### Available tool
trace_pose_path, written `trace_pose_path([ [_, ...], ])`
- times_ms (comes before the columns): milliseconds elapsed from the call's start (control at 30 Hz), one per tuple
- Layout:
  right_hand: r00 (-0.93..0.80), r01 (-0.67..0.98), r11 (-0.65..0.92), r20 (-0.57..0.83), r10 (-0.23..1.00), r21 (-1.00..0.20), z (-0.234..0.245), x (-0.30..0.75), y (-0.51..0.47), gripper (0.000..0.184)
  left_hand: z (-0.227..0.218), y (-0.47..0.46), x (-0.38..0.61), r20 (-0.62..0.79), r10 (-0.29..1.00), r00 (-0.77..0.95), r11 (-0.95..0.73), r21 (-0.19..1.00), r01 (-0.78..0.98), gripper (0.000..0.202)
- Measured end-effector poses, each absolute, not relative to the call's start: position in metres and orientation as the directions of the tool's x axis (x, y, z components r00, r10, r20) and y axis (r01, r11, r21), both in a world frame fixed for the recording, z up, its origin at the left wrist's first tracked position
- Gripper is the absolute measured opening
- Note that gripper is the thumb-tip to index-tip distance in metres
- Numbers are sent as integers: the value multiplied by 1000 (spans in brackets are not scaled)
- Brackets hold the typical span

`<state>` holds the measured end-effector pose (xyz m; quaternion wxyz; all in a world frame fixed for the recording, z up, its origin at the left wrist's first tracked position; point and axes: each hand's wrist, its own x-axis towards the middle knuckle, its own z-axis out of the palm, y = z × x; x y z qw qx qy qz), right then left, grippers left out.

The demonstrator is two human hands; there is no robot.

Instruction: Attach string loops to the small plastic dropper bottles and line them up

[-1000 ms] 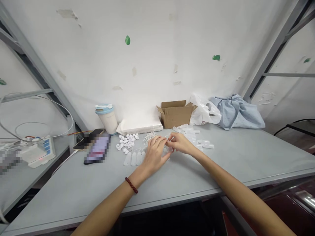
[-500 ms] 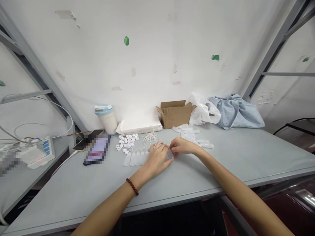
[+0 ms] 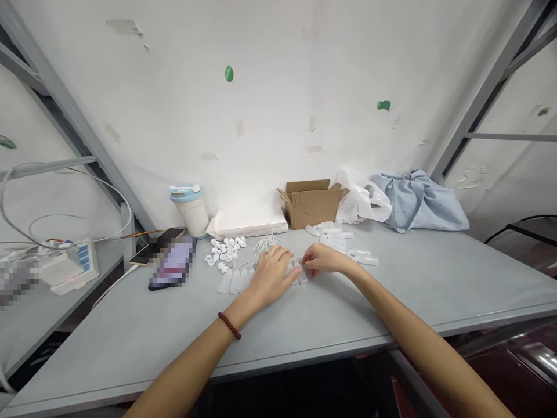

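Behind R hand (image 3: 324,259), cdbd box (image 3: 314,208) sits beside plastic bag (image 3: 362,198).

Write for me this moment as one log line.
left hand: over row of translucent tags | right hand: at row's right end | white pieces: left of hands | cardboard box: open

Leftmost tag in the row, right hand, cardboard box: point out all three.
Leftmost tag (image 3: 225,282): head view, middle of its flat face.
Right hand (image 3: 322,258): head view, back of the hand.
Box (image 3: 314,210): head view, front wall.
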<state>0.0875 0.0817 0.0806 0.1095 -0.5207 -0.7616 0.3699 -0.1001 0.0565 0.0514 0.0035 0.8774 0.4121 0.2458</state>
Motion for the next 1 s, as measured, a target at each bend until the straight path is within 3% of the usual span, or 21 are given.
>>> trace_pose_path([
  [133,-303,813,204,-98,948,-545,76,93,90,16,54,78,-124,489,798,352,-519,261,814,22],
  [233,-190,870,179,23,982,-459,73,98,97,17,54,89,-139,472,828,303,-473,297,830,25],
  [400,-72,926,112,124,990,-361,70,104,107,23,53,88,-142,353,817,456,-570,368,735,38],
  [567,-56,952,91,125,991,-294,72,107,106,28,54,86,-133,295,802,519,-592,285,754,49],
  [767,-73,960,75,17,997,-271,92,123,96,19,57,89,-124,247,824,510,-562,247,789,52],
  [867,-104,961,52,-180,978,-270,103,134,90,7,55,90,-123,222,829,513,-557,246,794,54],
  [933,-110,966,18,-347,932,-258,109,140,87,15,54,91,-124,217,830,514,-556,250,793,55],
  [1000,-93,967,-17,-412,906,-255,112,142,84,16,56,92,-125,234,832,503,-552,265,790,57],
])
